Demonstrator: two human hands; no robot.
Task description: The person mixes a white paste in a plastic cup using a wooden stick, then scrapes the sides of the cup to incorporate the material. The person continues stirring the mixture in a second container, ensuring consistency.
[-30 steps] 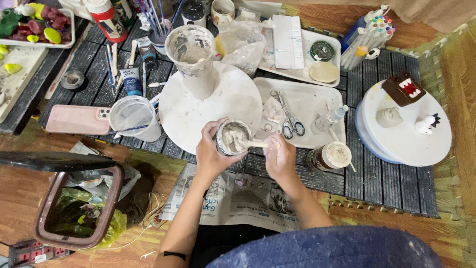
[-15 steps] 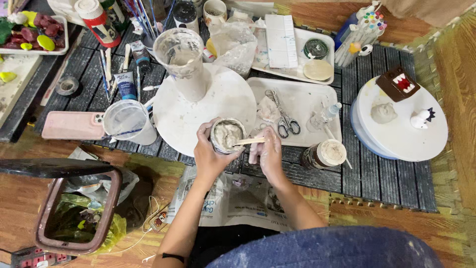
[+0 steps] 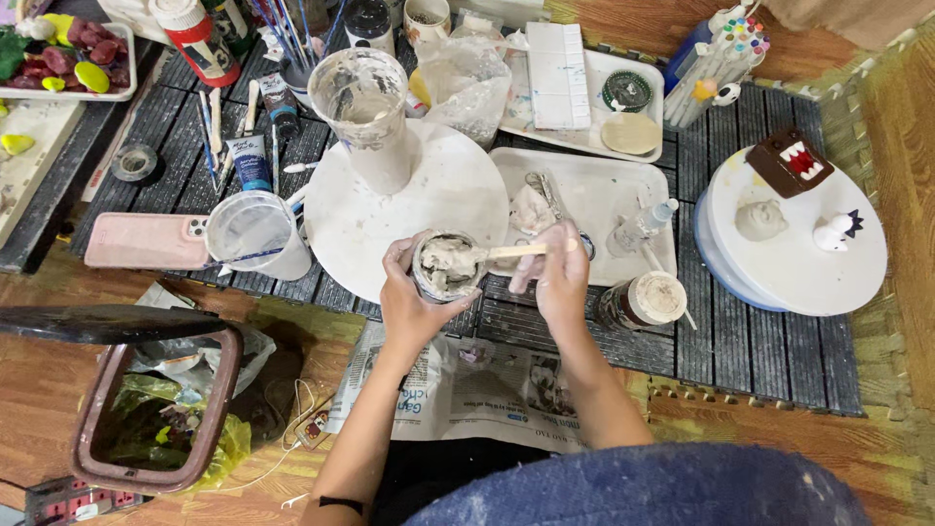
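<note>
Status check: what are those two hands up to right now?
Left hand grips small paste jar. Right hand holds wooden stick, tip in paste. Nothing in the way.

- pink phone [image 3: 146,241], left
- clay-coated vase [image 3: 368,117] on a white turntable [image 3: 390,219], far
- scissors [image 3: 547,195], perhaps, on a tray [image 3: 604,209]
- brown monster figure [image 3: 790,162], right

Home craft corner, set on a wooden floor [image 3: 39,390]. Dark slatted mat [image 3: 760,351] carries round white turntables [image 3: 390,219], a clay-coated vase [image 3: 375,117], brushes [image 3: 287,29] and paint tubes [image 3: 251,161] far left, clay figurines [image 3: 791,161] right, newspaper [image 3: 487,385] near.
</note>
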